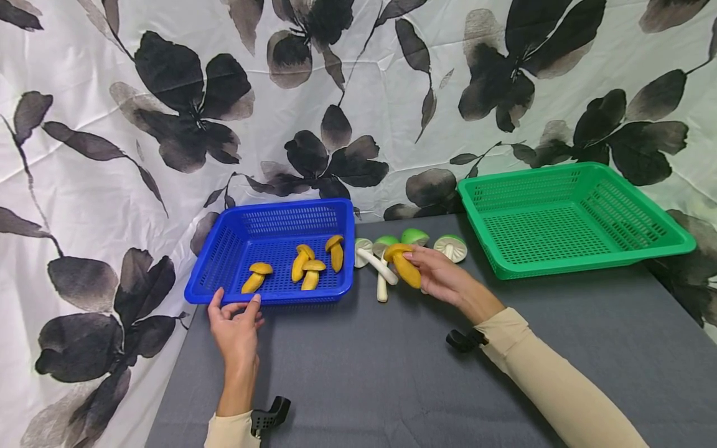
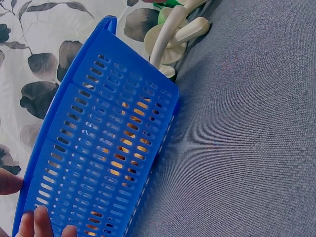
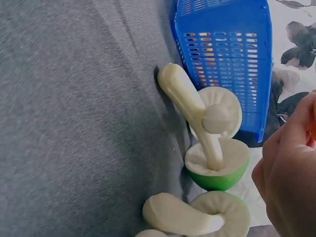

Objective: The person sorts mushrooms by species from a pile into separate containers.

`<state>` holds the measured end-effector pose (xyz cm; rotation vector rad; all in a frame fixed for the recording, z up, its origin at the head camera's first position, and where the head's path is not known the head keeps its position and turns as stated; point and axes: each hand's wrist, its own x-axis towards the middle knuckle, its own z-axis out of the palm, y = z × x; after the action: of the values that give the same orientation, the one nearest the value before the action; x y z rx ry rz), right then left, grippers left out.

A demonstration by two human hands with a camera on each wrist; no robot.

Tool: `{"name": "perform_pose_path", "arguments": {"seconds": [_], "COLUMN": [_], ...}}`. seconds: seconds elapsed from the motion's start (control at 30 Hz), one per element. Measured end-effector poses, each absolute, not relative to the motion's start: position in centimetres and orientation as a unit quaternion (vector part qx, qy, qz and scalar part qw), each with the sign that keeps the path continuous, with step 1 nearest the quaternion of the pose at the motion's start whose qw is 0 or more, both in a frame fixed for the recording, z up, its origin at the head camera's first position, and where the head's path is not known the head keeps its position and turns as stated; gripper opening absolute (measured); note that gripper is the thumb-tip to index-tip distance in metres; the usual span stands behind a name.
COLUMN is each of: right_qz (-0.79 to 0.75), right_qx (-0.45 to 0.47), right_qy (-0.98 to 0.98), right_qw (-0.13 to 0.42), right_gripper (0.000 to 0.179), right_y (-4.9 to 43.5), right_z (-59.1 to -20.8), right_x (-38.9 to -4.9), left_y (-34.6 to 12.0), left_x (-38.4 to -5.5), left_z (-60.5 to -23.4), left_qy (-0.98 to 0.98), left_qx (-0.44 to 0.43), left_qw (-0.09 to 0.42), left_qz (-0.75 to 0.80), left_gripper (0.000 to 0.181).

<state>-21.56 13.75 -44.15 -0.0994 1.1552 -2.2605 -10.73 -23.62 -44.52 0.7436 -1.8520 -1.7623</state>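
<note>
In the head view my right hand (image 1: pixel 442 277) pinches a yellow toy mushroom (image 1: pixel 407 269) above a group of green-capped mushrooms with white stems. One such green-capped mushroom (image 3: pixel 217 165) lies tipped in the right wrist view, its pale underside showing. My left hand (image 1: pixel 236 326) grips the front rim of the blue basket (image 1: pixel 224 298), thumb and fingers on either side of the wall in the left wrist view. Several yellow mushrooms (image 1: pixel 311 275) lie inside that basket. In the right wrist view the held mushroom is mostly cut off by the frame edge.
A green basket (image 1: pixel 582 267) stands at the right of the grey table (image 1: pixel 358 373), with nothing visible inside it. Behind hangs a white cloth (image 1: pixel 392 93) with dark flowers. Another green-capped mushroom (image 1: pixel 450 249) lies between my right hand and the green basket.
</note>
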Motion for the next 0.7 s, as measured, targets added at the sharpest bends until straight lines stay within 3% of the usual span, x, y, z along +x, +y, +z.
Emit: {"name": "perform_pose_path", "arguments": {"seconds": [0.33,0.7], "right_qz": [-0.859,-0.859], "right_qx": [-0.036,-0.027], "right_qy": [0.424,0.427], "right_qw": [0.284,0.281], "right_gripper": [0.026,0.039], "right_y": [13.0,11.6], "right_z": [-43.7,-41.9], "right_x": [-22.0,-22.8], "left_y": [-23.7,-23.8], "left_x": [-10.8,-10.9], "left_z": [-44.5,-44.6], "left_qy": [-0.681,-0.679], "left_qx": [0.275,0.28], "left_qw": [0.236,0.231], "left_qz": [-0.636,-0.638], "left_gripper": [0.082,0.081]}}
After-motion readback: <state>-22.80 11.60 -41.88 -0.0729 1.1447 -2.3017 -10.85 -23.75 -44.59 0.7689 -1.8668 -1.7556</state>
